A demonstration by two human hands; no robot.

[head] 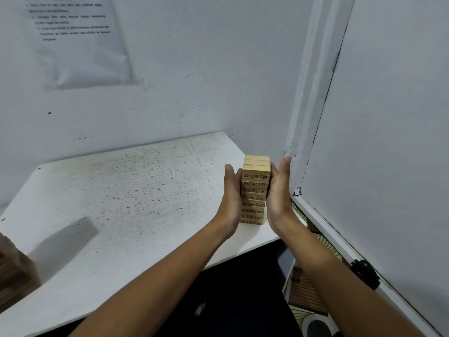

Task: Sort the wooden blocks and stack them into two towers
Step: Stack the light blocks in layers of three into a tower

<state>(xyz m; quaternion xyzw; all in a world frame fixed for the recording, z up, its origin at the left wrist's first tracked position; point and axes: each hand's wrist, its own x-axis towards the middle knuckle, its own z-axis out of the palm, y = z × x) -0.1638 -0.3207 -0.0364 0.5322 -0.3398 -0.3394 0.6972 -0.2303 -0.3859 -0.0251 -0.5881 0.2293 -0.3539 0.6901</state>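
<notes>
A white table (pixel 116 195), its top speckled with dark marks, fills the lower left and centre of the frame. It is set against a pale wall, where one printed sheet (pixel 77 42) hangs at the upper left. A white door (pixel 388 117) closes off the right side, with one black latch (pixel 365 273) on its lower edge. Patterned flooring shows below the door at the lower right.

One tower of wooden blocks (pixel 255 188) stands upright near the table's right-hand corner, just right of centre frame. Its top layer is three blocks laid side by side; below, printed numbers such as 22, 30 and 26 face the camera. The lower layers are too small to count surely.

Two hands flank it. The left hand (pixel 232 193) lies flat against the tower's left side, fingers straight. The right hand (pixel 279 188) presses the right side the same way, thumb raised. Neither hand curls round a block.

At the far lower left edge, a second, blurred wooden stack (pixel 14 271) stands on the table, well apart from the tower.
</notes>
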